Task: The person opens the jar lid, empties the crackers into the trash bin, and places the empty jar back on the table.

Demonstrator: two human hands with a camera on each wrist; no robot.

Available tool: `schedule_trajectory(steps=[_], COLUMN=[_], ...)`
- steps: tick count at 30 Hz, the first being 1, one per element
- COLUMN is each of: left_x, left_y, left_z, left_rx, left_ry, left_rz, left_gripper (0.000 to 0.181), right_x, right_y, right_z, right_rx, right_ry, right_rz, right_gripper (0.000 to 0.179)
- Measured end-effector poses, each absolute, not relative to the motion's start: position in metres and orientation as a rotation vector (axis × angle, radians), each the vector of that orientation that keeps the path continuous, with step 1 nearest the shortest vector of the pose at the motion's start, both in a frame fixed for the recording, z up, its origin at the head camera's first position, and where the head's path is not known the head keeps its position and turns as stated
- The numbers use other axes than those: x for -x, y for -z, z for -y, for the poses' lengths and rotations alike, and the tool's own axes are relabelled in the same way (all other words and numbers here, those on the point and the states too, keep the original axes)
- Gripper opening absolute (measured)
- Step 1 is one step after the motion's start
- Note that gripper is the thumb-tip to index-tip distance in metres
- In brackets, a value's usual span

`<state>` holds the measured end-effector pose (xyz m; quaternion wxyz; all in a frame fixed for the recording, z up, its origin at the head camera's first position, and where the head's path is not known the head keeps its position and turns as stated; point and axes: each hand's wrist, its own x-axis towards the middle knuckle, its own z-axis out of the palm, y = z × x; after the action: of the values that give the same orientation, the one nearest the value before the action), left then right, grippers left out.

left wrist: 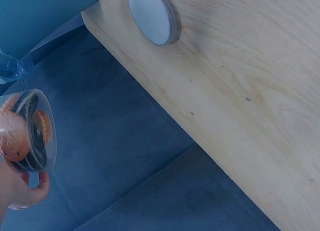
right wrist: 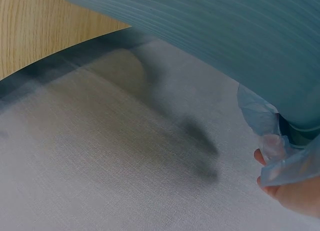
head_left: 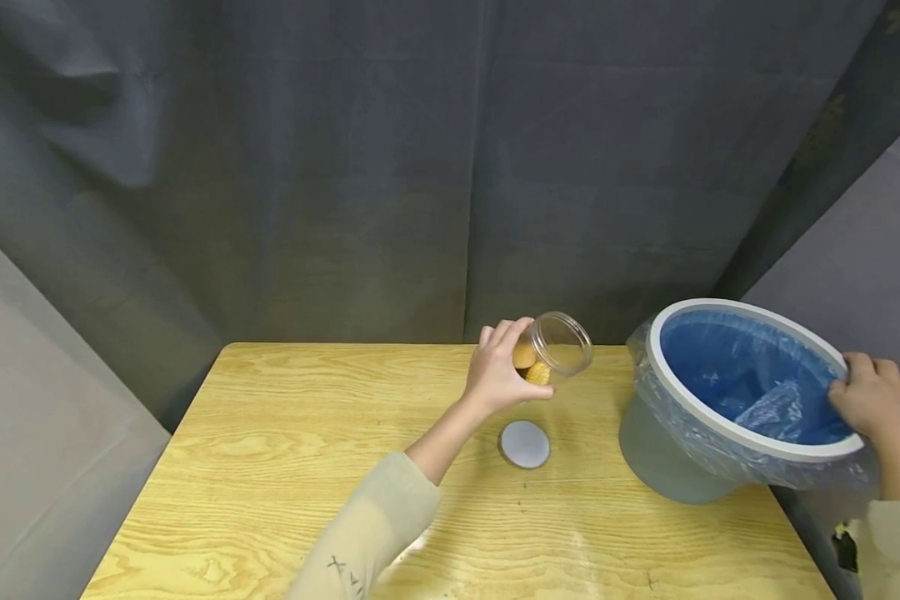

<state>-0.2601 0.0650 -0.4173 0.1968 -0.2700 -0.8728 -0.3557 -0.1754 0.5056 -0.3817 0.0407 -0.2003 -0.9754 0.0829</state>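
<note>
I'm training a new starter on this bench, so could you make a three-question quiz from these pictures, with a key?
1. Fill in: the right hand grips the bin's ____.
2. Where does the grey disc lie?
A) in the bin
B) on the table
C) under the bin
3. True or false: the jar in the left hand is empty.

Key:
1. Rim.
2. B.
3. False; yellow-orange pieces show inside it.
</note>
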Motion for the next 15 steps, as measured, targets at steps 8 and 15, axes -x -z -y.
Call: schedule_trajectory(steps=[8,15], left_x=[0.263,0.266], left_y=[0.406,0.397], left_z=[-0.082,-0.095], left_rx=[0.762,0.801], left_ry=[0.893,0.793], left_rz=[2.477,2.498], left_gripper=[0.092,0.094], right_x=[0.173,0.173], right_y=[0.381,0.378], right_z=[-0.504,-0.499], right_rx=[0.585,0.605], right_ry=[-0.252,-0.247], right_rz=[2.978,2.988], right_gripper=[0.051,0.051])
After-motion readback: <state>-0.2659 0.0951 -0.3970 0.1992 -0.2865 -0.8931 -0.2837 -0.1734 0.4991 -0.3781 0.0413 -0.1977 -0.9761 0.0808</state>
